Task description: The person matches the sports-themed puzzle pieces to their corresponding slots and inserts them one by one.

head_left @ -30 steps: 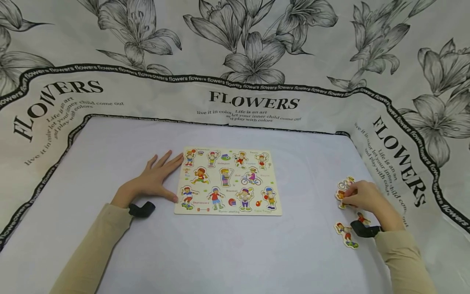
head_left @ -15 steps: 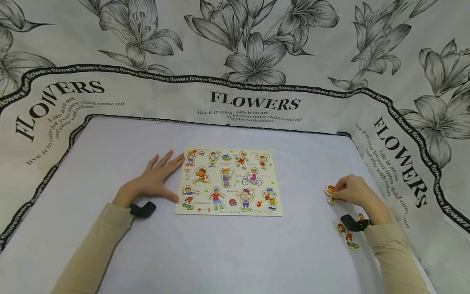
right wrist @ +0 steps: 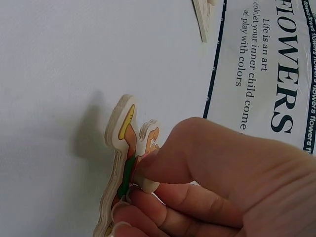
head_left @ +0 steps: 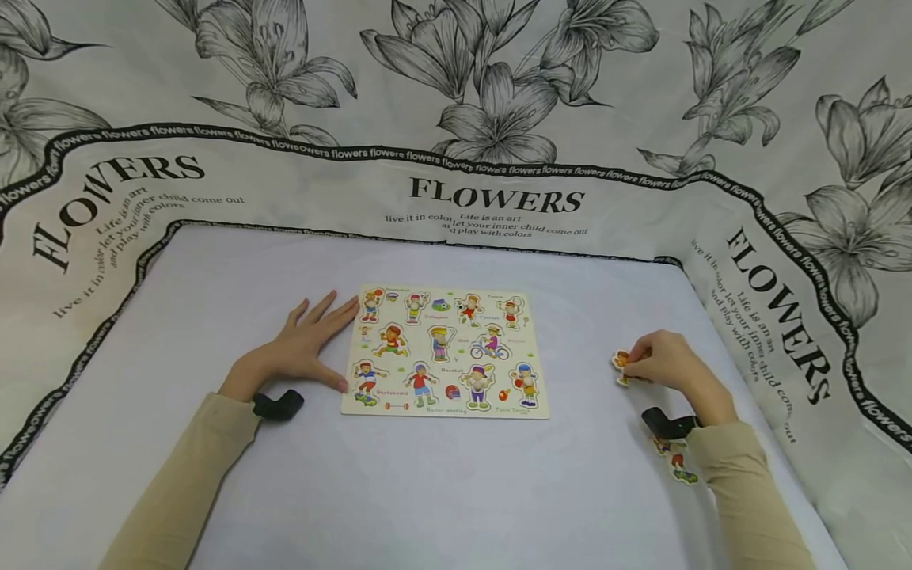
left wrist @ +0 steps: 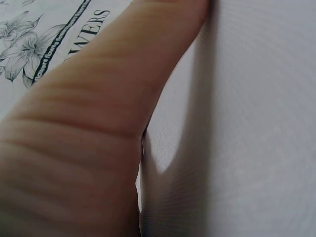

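A flat puzzle board (head_left: 534, 354) printed with sports figures lies mid-table. My left hand (head_left: 302, 348) rests beside it, fingers spread, fingertips and thumb at its left edge. In the left wrist view a large stretch of hand (left wrist: 84, 118) fills the left side. My right hand (head_left: 663, 360) pinches a wooden puzzle piece (head_left: 621, 369) to the right of the board. Close up in the right wrist view, this puzzle piece (right wrist: 129, 158) has a yellow shoe, green shorts and a round wooden knob between the fingers; part of it is hidden by them.
A skateboarder puzzle piece (head_left: 678, 461) lies on the white tablecloth (head_left: 456, 499) near my right wrist, partly covered by the black wrist camera (head_left: 668, 423). A flower-printed cloth (head_left: 492, 198) rises behind the table and along its sides.
My right hand has moved left and slightly away from me with the piece, off the group of pieces at the right. The cyclist piece is out of sight now. My left hand stays put.
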Demonstrator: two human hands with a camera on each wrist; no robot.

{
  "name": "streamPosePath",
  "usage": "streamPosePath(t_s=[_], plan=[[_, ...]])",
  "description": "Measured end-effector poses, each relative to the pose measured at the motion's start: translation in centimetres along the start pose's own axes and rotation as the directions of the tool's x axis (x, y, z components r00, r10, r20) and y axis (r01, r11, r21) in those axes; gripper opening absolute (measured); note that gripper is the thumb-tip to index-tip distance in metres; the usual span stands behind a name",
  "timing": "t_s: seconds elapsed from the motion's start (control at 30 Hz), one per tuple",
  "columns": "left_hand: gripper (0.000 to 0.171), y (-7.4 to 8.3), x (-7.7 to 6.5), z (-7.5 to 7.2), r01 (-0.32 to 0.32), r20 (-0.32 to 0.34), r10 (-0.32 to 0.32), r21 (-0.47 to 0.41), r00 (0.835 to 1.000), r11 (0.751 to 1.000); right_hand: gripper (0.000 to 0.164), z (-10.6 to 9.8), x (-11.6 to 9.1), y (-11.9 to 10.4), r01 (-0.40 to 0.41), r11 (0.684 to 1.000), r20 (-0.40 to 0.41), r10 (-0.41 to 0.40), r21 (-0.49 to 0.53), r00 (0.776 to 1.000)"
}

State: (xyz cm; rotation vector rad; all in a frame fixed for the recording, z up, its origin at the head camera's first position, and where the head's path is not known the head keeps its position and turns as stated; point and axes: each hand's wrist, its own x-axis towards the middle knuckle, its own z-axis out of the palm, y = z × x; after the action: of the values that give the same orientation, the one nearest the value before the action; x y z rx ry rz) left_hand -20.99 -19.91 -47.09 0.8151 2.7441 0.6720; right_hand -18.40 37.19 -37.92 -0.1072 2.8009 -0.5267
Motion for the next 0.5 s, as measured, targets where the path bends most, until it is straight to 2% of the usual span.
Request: streamPosePath(t_s=[0.5], plan=[[0.140,0.1,0.1,0.0,0.006,0.011,-0.007,0.016,1.000,1.000,0.018,0.2,1.5,-2.7,0.027,1.000,0.005,-0.027,0.006,1.000]])
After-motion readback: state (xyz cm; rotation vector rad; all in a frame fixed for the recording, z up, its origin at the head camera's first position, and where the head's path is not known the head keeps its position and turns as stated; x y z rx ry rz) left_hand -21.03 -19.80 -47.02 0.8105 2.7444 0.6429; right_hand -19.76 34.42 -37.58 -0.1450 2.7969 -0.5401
